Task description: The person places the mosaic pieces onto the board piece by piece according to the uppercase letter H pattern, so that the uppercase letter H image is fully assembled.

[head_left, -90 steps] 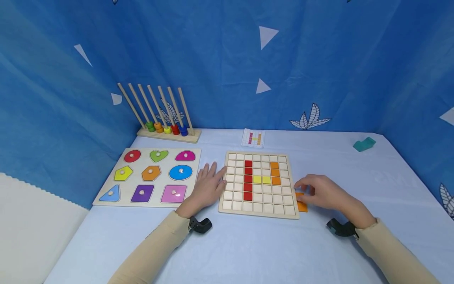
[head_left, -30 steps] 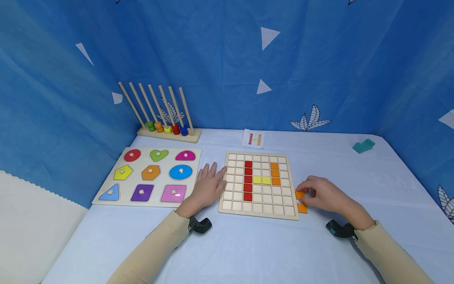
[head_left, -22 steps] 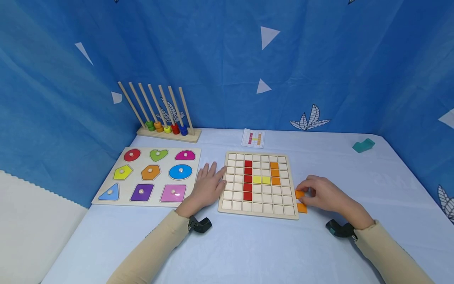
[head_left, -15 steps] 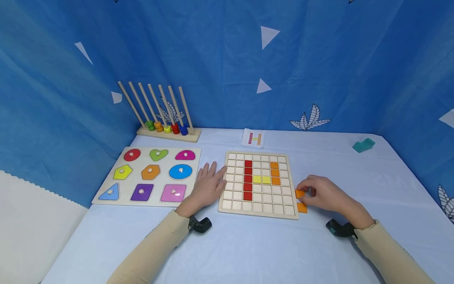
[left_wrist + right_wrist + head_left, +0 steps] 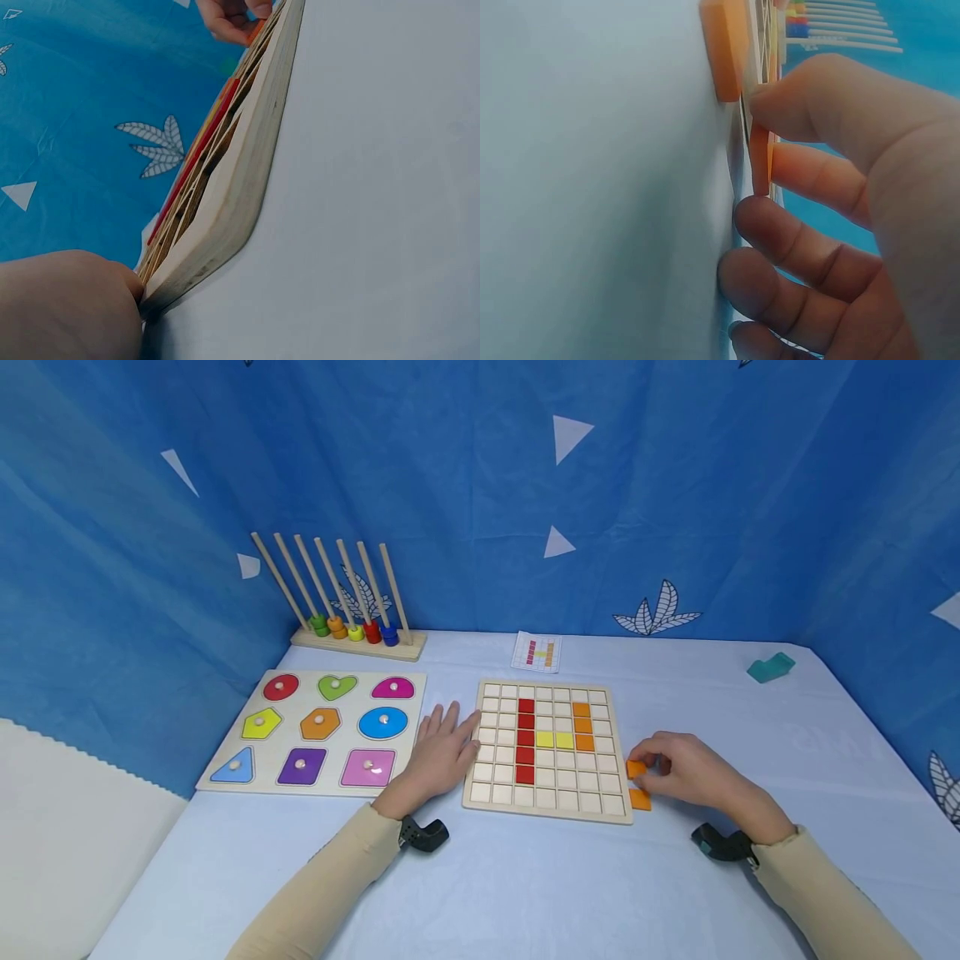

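A wooden grid board (image 5: 546,797) holds a column of red tiles (image 5: 525,737), a short row of yellow tiles (image 5: 554,740) and a column of orange tiles (image 5: 582,726). My left hand (image 5: 437,756) rests with fingers spread at the board's left edge. Just off the right edge, my right hand (image 5: 686,768) pinches an orange square tile (image 5: 760,157) between thumb and fingers, close over the table. A second orange tile (image 5: 640,799) lies by the board's lower right edge, nearer my body.
A pattern card (image 5: 536,652) lies behind the board. To the left is a knobbed shape puzzle (image 5: 285,777), with a peg stand (image 5: 408,648) of coloured rings behind it. A teal object (image 5: 770,667) sits at the far right, before a blue curtain (image 5: 465,510).
Since three seconds ago, my right fingers have parted one orange tile from the other and now pinch it. Over the last second my hands barely move.
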### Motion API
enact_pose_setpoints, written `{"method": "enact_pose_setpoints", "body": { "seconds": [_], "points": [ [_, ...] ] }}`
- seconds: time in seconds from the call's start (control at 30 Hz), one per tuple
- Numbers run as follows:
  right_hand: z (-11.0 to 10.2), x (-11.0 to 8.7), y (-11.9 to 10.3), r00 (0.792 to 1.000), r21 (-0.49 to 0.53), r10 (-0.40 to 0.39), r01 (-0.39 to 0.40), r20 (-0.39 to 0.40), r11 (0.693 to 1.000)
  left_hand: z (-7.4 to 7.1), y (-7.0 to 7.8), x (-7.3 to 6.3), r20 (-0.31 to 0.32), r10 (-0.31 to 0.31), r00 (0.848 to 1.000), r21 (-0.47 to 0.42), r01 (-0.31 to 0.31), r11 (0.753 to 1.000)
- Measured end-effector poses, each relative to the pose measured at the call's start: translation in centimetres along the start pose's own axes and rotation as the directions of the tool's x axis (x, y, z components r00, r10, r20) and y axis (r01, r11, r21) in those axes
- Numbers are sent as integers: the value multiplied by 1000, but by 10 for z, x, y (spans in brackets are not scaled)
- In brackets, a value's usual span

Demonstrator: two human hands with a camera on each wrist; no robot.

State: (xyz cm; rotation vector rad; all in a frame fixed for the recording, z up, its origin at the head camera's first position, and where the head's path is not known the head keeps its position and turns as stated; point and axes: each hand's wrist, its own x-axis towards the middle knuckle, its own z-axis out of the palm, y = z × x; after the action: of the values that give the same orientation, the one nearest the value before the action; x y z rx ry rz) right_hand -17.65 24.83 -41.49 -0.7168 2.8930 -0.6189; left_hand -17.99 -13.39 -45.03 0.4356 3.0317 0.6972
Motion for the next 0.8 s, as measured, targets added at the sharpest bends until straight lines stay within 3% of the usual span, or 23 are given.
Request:
{"method": "enact_pose_setpoints", "body": {
  "seconds": [0.8],
  "points": [
    [-6,6,-9,1000,22,-17,17,10,1000,2,-1,1,2,-3,1000,7,3,1000]
  ]
}}
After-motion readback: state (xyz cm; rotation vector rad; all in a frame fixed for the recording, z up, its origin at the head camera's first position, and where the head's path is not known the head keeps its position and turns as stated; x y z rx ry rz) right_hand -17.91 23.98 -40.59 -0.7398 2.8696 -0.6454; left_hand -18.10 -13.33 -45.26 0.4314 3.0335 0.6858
